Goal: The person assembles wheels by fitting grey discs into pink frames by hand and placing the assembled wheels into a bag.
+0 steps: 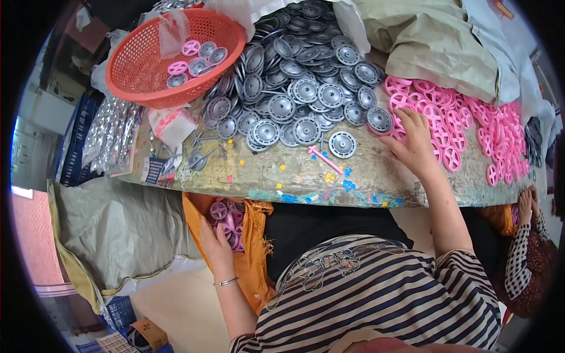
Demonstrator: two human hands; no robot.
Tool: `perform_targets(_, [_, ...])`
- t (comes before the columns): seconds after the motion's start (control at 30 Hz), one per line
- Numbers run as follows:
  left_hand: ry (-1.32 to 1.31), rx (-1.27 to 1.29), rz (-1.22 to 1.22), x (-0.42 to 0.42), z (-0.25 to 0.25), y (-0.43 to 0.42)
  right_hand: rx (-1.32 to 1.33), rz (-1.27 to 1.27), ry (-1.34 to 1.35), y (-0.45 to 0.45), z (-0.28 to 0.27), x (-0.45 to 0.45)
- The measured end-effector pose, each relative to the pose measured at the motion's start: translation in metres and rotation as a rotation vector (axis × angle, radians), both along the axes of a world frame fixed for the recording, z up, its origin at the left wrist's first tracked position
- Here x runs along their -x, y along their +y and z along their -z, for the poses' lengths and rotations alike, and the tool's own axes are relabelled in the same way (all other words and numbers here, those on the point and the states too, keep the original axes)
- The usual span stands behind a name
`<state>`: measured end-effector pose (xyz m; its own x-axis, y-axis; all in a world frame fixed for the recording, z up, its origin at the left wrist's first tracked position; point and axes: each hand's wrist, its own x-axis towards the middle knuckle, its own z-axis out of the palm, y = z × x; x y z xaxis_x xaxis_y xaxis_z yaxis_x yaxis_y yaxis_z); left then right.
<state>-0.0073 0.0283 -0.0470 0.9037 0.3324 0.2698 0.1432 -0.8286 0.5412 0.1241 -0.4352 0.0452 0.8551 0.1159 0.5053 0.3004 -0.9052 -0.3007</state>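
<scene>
My right hand (413,146) is over the table beside a pile of pink spoked wheels (452,157), thumb and fingers apart. A grey wheel disc with a pink edge (379,120) lies just left of its fingers; I cannot tell whether they touch it. Below the table edge, my left hand (216,246) rests with straight fingers at the mouth of an orange sack (258,265). Pink wheel-shaped pieces (226,219) show inside that sack. A large heap of grey wheel discs (306,91) covers the middle of the table.
A red plastic basket (132,79) holds a few pink and grey wheels. Near the front edge lie a single grey disc (342,145) and a pink rod (325,160). Silvery packets (112,132) sit at left. Another person's checked sleeve (518,265) is at far right.
</scene>
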Motion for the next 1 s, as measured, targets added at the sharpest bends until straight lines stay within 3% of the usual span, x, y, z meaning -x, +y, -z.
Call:
perform_targets(0.1, [0.097,0.134,-0.021,-0.005,-0.035,-0.032,0.025,0.000,0.029,-0.001,0.002,-0.001])
perform_targets(0.13, [0.052,0.163,0.020,-0.008,-0.021,-0.031,0.073,0.009,0.033,0.002,0.003,-0.005])
perform_targets(0.3, [-0.058,0.051,0.262,-0.024,-0.041,-0.073,0.161,0.063,0.140,0.005,0.027,-0.033])
perform_targets(0.5, [-0.130,-0.014,0.295,-0.028,-0.068,-0.106,-0.115,0.041,0.285,0.015,0.007,-0.033])
perform_targets(0.53, [-0.110,0.061,0.320,-0.030,-0.070,-0.109,-0.235,0.007,0.325,0.018,0.005,-0.032])
perform_targets(0.63, [0.134,0.884,0.377,-0.042,-0.063,-0.134,-0.511,-0.126,0.438,0.043,-0.012,-0.022])
perform_targets(0.7, [0.164,1.280,0.497,-0.055,-0.072,-0.166,-0.581,-0.251,0.513,0.069,-0.034,-0.002])
perform_targets(0.77, [0.165,1.595,0.582,-0.063,-0.072,-0.190,-0.493,-0.409,0.382,0.091,-0.025,0.013])
perform_targets(0.9, [0.277,1.840,0.536,-0.068,-0.072,-0.190,-0.426,-0.507,0.377,0.117,-0.020,0.029])
perform_targets(1.0, [0.264,1.846,0.467,-0.063,-0.072,-0.183,-0.599,-0.557,0.527,0.120,-0.019,0.031])
